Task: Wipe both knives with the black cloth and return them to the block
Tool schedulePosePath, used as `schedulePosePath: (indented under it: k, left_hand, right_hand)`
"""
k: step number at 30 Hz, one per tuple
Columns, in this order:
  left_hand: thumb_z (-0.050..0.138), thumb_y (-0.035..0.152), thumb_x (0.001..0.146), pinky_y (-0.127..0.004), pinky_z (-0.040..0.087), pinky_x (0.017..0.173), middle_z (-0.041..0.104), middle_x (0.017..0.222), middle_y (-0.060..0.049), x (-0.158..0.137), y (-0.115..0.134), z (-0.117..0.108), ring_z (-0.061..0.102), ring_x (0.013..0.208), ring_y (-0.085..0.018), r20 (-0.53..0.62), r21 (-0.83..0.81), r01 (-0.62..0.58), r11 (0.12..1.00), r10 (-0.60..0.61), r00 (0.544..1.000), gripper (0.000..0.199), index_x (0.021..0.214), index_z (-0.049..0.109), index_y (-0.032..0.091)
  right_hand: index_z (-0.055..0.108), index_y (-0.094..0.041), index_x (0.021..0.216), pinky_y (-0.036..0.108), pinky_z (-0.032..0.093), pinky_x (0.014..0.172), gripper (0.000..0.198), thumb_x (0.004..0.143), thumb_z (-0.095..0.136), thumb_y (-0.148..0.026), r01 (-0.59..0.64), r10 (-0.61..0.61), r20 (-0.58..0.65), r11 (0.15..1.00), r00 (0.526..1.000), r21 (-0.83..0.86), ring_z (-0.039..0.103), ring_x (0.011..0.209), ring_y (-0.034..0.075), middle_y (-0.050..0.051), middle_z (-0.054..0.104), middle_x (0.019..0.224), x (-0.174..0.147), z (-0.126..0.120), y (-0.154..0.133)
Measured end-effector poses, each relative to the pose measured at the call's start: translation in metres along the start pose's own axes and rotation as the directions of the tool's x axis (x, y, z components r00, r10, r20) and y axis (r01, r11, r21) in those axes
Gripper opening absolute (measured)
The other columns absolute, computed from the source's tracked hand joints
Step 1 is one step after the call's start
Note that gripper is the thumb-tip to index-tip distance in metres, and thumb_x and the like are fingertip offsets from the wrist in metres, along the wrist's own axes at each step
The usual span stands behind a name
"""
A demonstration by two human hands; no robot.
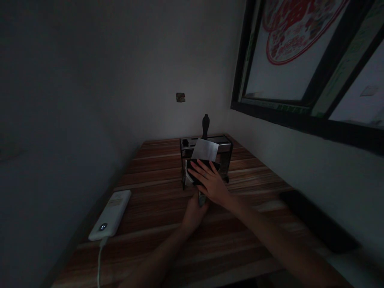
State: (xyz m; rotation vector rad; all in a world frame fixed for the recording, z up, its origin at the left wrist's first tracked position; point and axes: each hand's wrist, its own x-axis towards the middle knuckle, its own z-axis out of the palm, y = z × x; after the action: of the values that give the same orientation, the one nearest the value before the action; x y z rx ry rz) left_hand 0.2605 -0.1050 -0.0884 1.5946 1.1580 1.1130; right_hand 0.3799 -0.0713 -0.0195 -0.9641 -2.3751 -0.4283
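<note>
My left hand (194,210) is closed around a greenish handle (202,199), pointing away from me. Above the handle rises a flat, pale grey metal blade (205,149), broad like a cleaver's. A dark piece with a white left edge, which looks like a folded cloth (193,165), covers the blade's lower part. My right hand (213,187) presses it against the blade, fingers stretched across and a ring on one; the thumb is hidden. Just behind stands a metal-topped rack (225,140) with dark legs. A black knife handle (205,125) sticks up from it.
A white power bank (111,212) with a lit display and a plugged-in cable (99,264) lies at the left on the striped wooden table (144,216). A long black object (318,220) lies along the right wall, below a dark-framed window (279,110). The light is dim.
</note>
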Motion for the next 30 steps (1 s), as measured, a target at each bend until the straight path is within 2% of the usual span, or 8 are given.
schedulePosePath:
  k: [4,11,18,30]
  left_hand:
    - [0.053,0.023,0.077,-0.027,0.045,0.075,0.065,0.091,-0.005,0.0,0.002,-0.001,0.058,0.08,-0.017,0.003,0.044,-0.002,0.999,0.002,1.0,0.025,0.101,0.053,0.014]
    - [0.052,0.027,0.078,-0.023,0.041,0.061,0.057,0.072,0.0,-0.001,0.002,-0.002,0.051,0.065,-0.013,0.003,0.073,0.038,0.997,-0.038,0.999,0.012,0.082,0.051,0.016]
    - [0.053,0.024,0.077,-0.022,0.041,0.058,0.055,0.068,0.002,-0.001,0.002,-0.001,0.052,0.064,-0.013,0.007,0.051,0.07,0.996,-0.071,0.997,0.008,0.08,0.05,0.017]
    - [0.052,0.025,0.077,-0.022,0.039,0.059,0.053,0.068,0.002,-0.001,0.004,-0.001,0.049,0.062,-0.012,0.017,0.05,0.067,0.996,-0.068,0.998,0.009,0.08,0.048,0.017]
  right_hand:
    - [0.029,-0.023,0.14,0.05,0.01,0.111,0.056,0.087,0.043,-0.024,-0.039,0.037,-0.044,0.999,0.998,-0.03,0.01,0.139,0.019,0.001,0.024,0.149,0.012,-0.003,0.012]
    - [0.029,-0.023,0.14,0.048,0.008,0.112,0.055,0.088,0.042,-0.025,-0.099,0.093,-0.103,0.994,0.99,-0.054,0.01,0.139,0.018,0.001,0.022,0.149,0.03,-0.013,0.03]
    - [0.026,-0.024,0.141,0.051,0.007,0.111,0.056,0.088,0.041,-0.025,-0.156,0.146,-0.168,0.987,0.975,-0.047,0.01,0.139,0.019,0.001,0.022,0.149,0.043,-0.017,0.041]
    - [0.027,-0.023,0.141,0.05,0.005,0.112,0.054,0.089,0.041,-0.027,-0.183,0.168,-0.193,0.981,0.967,-0.061,0.01,0.139,0.019,0.002,0.023,0.149,0.045,-0.017,0.039]
